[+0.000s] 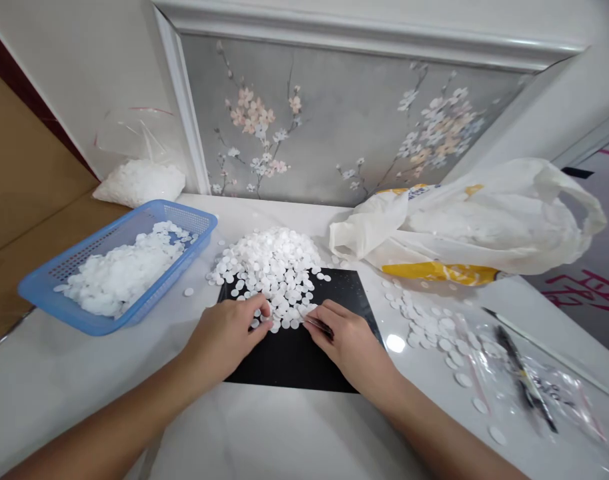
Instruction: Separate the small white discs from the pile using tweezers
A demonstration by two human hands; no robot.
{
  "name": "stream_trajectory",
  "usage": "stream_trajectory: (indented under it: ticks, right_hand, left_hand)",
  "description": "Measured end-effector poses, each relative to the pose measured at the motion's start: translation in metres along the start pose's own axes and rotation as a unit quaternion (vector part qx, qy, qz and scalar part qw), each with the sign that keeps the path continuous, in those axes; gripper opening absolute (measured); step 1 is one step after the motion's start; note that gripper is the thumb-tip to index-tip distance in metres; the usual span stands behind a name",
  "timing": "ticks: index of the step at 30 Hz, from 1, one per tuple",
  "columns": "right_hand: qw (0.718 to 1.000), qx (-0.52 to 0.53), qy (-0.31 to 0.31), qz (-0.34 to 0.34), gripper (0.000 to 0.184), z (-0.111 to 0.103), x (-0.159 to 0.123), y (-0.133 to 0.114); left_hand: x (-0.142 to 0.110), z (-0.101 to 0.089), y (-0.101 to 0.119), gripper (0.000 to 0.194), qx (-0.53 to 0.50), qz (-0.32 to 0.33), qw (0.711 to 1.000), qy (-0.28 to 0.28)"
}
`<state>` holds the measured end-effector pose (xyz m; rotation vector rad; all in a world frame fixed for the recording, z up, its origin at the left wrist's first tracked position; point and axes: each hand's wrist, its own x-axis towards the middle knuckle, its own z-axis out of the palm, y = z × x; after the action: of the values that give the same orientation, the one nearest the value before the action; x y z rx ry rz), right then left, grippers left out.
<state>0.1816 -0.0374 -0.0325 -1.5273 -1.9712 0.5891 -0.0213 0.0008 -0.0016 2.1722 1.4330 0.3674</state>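
Observation:
Small white round discs [277, 257] are heaped at the back of a black mat [304, 363] and spill over onto the white table. At the left front of this heap, my left hand [229, 333] has thumb and forefinger curled together among the discs; whether a disc is between the fingertips is hidden. My right hand [351, 337] is closed on a pair of dark, thin tweezers [320, 325]. Their tip points left into the discs at the heap's front edge. Both hands are low over the mat, a short gap apart.
A blue plastic basket [167, 290] at left holds more discs. Behind it sits a clear bag of white pieces [139, 183]. A white and yellow plastic bag [474, 223] lies at back right. Loose discs [429, 323], a black pen [524, 373] and clear small bags lie at right.

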Motion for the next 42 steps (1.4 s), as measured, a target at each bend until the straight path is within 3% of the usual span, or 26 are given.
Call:
stream_trajectory:
  ticks: [3,8,11,13,17,23,26,30,33,35,37,40,42]
  right_hand:
    - [0.998,0.046,-0.025,0.036,0.016,-0.001,-0.003,-0.005]
    - [0.982,0.114,-0.066,0.138,0.017,-0.005,-0.008,-0.006]
    - [0.973,0.137,-0.075,0.168,0.020,-0.009,-0.006,-0.003]
    - [0.968,0.161,-0.082,0.172,0.019,-0.012,-0.004,-0.003]
    - [0.941,0.263,-0.104,0.184,0.013,-0.015,-0.003,-0.006]
    - [0.887,0.394,-0.110,0.213,0.014,-0.017,-0.002,-0.009]
    - [0.895,0.392,-0.071,0.200,0.011,-0.021,-0.001,-0.002]
    - [0.910,0.369,-0.053,0.183,0.009,-0.023,-0.002,0.008]
    - [0.949,0.271,-0.031,0.157,0.014,-0.020,-0.001,0.009]
    - [0.979,0.160,-0.015,0.123,0.011,-0.016,-0.001,0.008]
    - [0.993,0.082,-0.019,0.084,0.008,-0.012,0.000,0.006]
    - [0.997,0.042,-0.041,0.046,0.008,-0.007,0.001,0.005]
    - [0.998,0.022,-0.047,0.036,0.009,-0.005,0.001,0.005]
  left_hand:
    - [-0.003,0.006,0.002,0.002,0.126,0.037,0.991,-0.009]
    - [-0.003,0.007,0.000,0.009,0.146,0.061,0.987,-0.004]
    - [-0.004,0.002,0.001,0.016,0.077,0.034,0.996,-0.009]
    - [-0.005,0.001,0.004,0.019,-0.020,-0.011,0.999,-0.044]
    - [-0.006,0.004,0.009,0.021,-0.210,-0.058,0.968,-0.127]
    - [-0.006,0.011,0.006,0.022,-0.313,-0.094,0.930,-0.170]
    - [-0.007,0.009,0.007,0.019,-0.345,-0.113,0.914,-0.180]
    - [-0.006,0.005,0.012,0.015,-0.464,-0.160,0.845,-0.210]
    - [-0.004,0.003,0.012,0.010,-0.520,-0.164,0.812,-0.207]
    - [-0.002,0.004,0.010,0.007,-0.507,-0.156,0.827,-0.188]
    - [0.000,0.008,0.007,0.005,-0.430,-0.117,0.884,-0.143]
    - [0.001,0.016,0.005,0.009,-0.184,-0.020,0.982,-0.046]
    - [0.001,0.022,0.004,0.009,-0.027,0.037,0.999,-0.011]
